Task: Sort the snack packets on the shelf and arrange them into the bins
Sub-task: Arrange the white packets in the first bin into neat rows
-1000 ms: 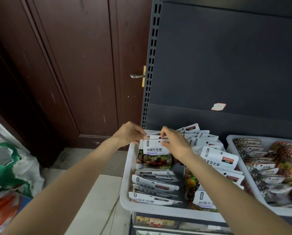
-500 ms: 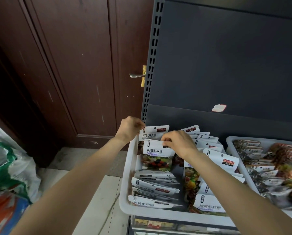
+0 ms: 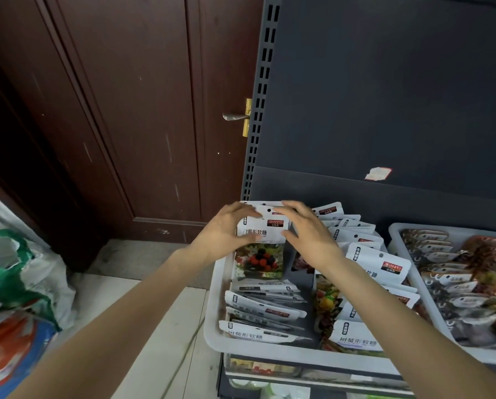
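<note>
While both of your hands frame the upright berry gummy packet [image 3: 260, 249] at the back of the left white bin [image 3: 212, 318], the room around it is tight: the bin's left wall sits just beside your left hand [image 3: 226, 234], the slotted shelf upright [image 3: 259, 110] and dark back panel [image 3: 384, 96] rise directly behind, and a row of leaning white packets [image 3: 353, 234] crowds in behind your right hand [image 3: 307, 234]. A second bin of brown snack packets [image 3: 456, 277] stands just to the right, touching or nearly so. In front of the packet, flat-lying packets [image 3: 264, 312] fill the left half of the bin floor. Half a second ago your left hand pinched a packet behind this one by its top corner; now that rear packet is hidden, and your hands have come in to either side. Your left fingers are spread, with thumb and fingertips touching the packet's left edge; your right fingers are straight and loosely spread, touching its top and right edge. The packet stands with its long axis vertical, printed face toward you, hang-hole end up.
</note>
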A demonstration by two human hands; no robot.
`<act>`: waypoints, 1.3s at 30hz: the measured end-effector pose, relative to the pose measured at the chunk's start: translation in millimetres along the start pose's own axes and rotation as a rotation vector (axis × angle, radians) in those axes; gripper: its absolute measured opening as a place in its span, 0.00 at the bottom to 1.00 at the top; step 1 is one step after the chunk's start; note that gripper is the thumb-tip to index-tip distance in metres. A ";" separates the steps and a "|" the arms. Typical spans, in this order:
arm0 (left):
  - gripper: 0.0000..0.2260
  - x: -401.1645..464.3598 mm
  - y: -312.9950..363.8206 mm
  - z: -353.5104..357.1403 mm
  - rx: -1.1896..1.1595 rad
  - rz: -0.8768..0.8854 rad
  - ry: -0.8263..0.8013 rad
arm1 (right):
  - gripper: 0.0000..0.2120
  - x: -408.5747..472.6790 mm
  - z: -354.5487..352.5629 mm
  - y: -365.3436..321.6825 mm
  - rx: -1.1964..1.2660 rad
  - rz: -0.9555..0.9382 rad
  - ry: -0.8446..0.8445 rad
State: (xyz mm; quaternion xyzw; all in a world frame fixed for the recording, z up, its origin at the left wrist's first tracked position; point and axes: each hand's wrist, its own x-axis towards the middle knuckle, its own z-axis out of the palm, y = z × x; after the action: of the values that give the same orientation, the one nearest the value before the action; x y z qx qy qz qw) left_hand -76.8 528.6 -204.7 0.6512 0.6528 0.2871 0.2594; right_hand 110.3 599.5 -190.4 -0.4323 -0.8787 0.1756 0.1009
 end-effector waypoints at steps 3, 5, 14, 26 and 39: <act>0.18 -14.4 13.9 -2.3 -0.132 -0.111 -0.393 | 0.21 -4.0 -4.0 6.2 0.013 -0.010 -0.039; 0.20 -19.3 18.8 0.6 -0.087 -0.165 -0.573 | 0.22 -6.4 -4.8 7.2 -0.007 0.027 -0.094; 0.07 -24.9 22.8 9.3 0.166 -0.066 -0.315 | 0.19 -14.8 -6.8 9.5 0.028 0.063 -0.166; 0.13 -28.9 28.5 4.6 0.121 -0.013 0.122 | 0.14 -12.2 -4.0 0.8 -0.061 0.051 -0.116; 0.09 -57.0 38.0 19.3 0.430 -0.084 -0.099 | 0.16 -64.7 -11.1 -2.2 0.254 -0.072 -0.212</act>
State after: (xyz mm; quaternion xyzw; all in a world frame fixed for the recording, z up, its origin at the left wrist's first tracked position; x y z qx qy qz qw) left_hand -35.4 471.8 -193.2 0.6771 0.7120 0.0979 0.1579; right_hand 151.6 549.3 -181.1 -0.3635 -0.8700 0.3263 0.0677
